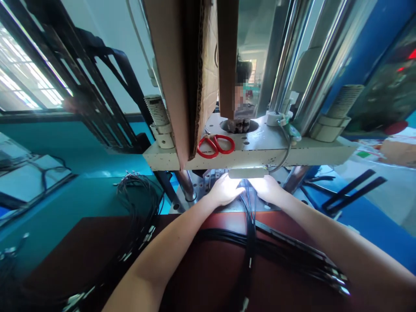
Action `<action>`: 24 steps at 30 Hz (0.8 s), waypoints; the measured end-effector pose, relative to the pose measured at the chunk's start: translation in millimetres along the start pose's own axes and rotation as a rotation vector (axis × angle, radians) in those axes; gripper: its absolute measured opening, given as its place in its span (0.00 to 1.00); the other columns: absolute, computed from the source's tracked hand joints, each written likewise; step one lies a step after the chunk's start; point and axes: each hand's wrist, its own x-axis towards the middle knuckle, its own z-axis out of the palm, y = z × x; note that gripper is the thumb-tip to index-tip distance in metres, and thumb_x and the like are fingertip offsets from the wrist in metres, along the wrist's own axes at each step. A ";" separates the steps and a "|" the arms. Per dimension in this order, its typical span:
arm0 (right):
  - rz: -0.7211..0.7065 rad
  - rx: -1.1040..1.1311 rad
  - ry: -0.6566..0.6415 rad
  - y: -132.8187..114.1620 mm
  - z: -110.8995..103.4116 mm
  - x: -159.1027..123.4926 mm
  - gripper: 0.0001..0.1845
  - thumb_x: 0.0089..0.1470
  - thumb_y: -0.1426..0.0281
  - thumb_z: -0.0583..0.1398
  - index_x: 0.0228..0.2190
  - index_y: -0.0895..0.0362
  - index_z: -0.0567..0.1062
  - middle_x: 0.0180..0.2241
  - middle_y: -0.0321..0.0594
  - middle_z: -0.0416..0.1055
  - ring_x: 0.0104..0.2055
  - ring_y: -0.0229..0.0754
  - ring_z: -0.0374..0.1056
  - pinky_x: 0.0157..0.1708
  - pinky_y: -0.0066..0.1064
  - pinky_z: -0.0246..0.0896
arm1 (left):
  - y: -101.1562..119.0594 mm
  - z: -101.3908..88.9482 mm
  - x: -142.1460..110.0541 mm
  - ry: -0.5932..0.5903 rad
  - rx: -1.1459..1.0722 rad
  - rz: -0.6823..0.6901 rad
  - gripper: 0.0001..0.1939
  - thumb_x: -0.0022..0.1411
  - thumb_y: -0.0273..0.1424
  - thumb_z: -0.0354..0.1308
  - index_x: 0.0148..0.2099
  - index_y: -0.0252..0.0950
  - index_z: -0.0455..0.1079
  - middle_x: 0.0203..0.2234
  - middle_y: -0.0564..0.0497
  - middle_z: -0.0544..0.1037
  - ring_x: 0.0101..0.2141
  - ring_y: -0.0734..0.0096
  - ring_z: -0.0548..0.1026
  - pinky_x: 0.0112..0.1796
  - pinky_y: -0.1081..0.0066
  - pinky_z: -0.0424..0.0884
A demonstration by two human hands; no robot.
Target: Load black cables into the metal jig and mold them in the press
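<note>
Under the lit lamp bar (248, 173) of a press, both my hands reach in over the metal lower plate (208, 207). My left hand (225, 190) is left of several thin black cables (249, 206), its thumb stretched toward them. On their right side, close against them, is my right hand (265, 190). Glare and the lamp bar hide most of the fingers, so I cannot tell whether either hand grips the cables. From between my hands the cables run down over the dark red table (208, 273).
Red-handled scissors (216, 145) lie on the press's upper plate (276, 149), beside upright cardboard (208, 65). Another cable bundle (136, 190) hangs at left, and black cables with metal ends (338, 281) lie at right. Steel posts (186, 186) flank the opening. Someone stands behind the press.
</note>
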 end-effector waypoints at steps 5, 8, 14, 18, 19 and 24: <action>-0.003 -0.001 -0.045 4.0 -1.2 1.7 0.19 0.50 0.82 0.50 0.42 0.67 0.73 0.43 0.54 0.72 0.48 0.49 0.66 0.50 0.39 0.57 | 1.7 11.9 7.5 -0.050 0.030 0.065 0.24 0.61 0.43 0.47 0.56 0.36 0.61 0.43 0.46 0.75 0.44 0.61 0.72 0.51 0.60 0.61; 0.026 0.005 -0.089 2.7 -3.7 4.0 0.18 0.50 0.82 0.49 0.42 0.67 0.72 0.42 0.54 0.72 0.47 0.49 0.67 0.48 0.40 0.60 | -2.6 17.9 13.9 -0.033 0.049 0.046 0.25 0.61 0.44 0.47 0.57 0.38 0.60 0.41 0.47 0.75 0.43 0.62 0.72 0.52 0.60 0.61; 0.044 0.043 -0.129 -3.3 -9.7 10.7 0.18 0.47 0.83 0.50 0.38 0.64 0.74 0.41 0.54 0.72 0.44 0.48 0.68 0.44 0.39 0.62 | -1.7 26.2 18.1 0.001 0.059 -0.004 0.27 0.61 0.46 0.46 0.57 0.38 0.60 0.42 0.47 0.75 0.44 0.62 0.71 0.52 0.60 0.61; 0.060 0.074 -0.146 -0.4 -8.2 12.9 0.19 0.43 0.83 0.52 0.37 0.64 0.74 0.47 0.56 0.68 0.47 0.49 0.66 0.46 0.38 0.61 | 1.0 26.8 19.1 0.020 0.037 -0.039 0.26 0.61 0.45 0.46 0.57 0.38 0.60 0.44 0.46 0.74 0.46 0.61 0.70 0.52 0.60 0.60; 0.063 0.079 -0.149 0.8 -7.5 13.2 0.19 0.42 0.84 0.52 0.37 0.64 0.74 0.47 0.56 0.68 0.48 0.50 0.66 0.47 0.37 0.61 | 1.6 26.4 19.8 0.012 0.025 -0.052 0.26 0.61 0.45 0.46 0.57 0.38 0.60 0.44 0.46 0.74 0.46 0.61 0.70 0.52 0.61 0.60; 0.101 0.105 -0.160 3.1 -4.9 14.6 0.22 0.40 0.85 0.53 0.40 0.65 0.72 0.48 0.55 0.68 0.52 0.49 0.63 0.49 0.36 0.59 | 4.1 25.0 24.3 -0.057 -0.025 -0.104 0.24 0.60 0.46 0.47 0.54 0.38 0.64 0.41 0.47 0.76 0.46 0.62 0.70 0.52 0.61 0.60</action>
